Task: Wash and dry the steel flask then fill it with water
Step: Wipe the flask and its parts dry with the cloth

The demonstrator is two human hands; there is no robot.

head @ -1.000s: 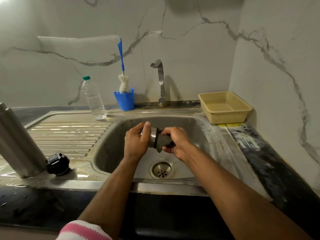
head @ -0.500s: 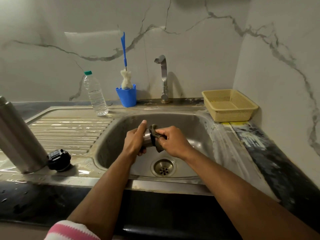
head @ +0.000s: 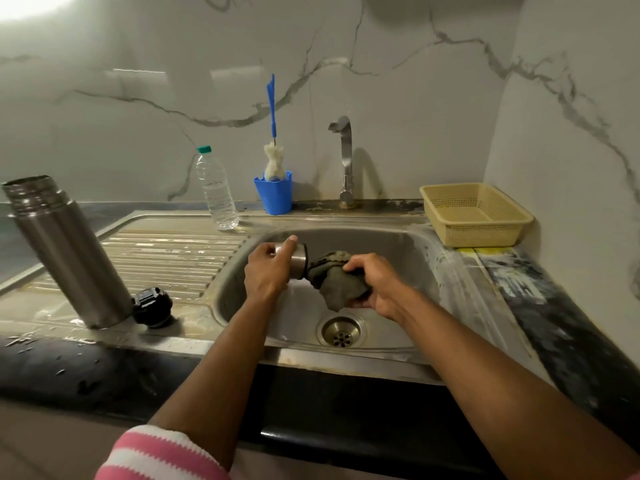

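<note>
Over the sink basin (head: pixel 398 251) the person holds a small steel cup-shaped flask cap (head: pixel 297 261) in the left hand (head: pixel 268 271), fingers wrapped around its closed end, its open end turned toward the right. The right hand (head: pixel 375 289) is clenched around a crumpled grey-green cloth (head: pixel 337 284), and the cloth's leading fold meets the rim of the cap. Both hands hang above the drain (head: pixel 342 332) — neither touches the basin wall.

The steel flask (head: pixel 67 251) itself stands well apart, on the wet draining board (head: pixel 166 251) at the left, mouth open and threads bare; it looks tilted in this wide-angle view. Just beside its base lies a black stopper (head: pixel 152 306), touching or nearly touching it — which of the 2 cannot be told.

Along the back edge stand a clear plastic water bottle (head: pixel 216 188) with a green top, then a blue cup (head: pixel 275 195) holding a bottle brush (head: pixel 273 133) with a blue handle and a pale head. The tap (head: pixel 344 161) rises behind the basin, with no water visible at its spout. At the right, on the counter by the marble wall, sits a beige plastic basket (head: pixel 474 216). A pink-and-white striped sleeve (head: pixel 156 455) shows on the left arm.
</note>
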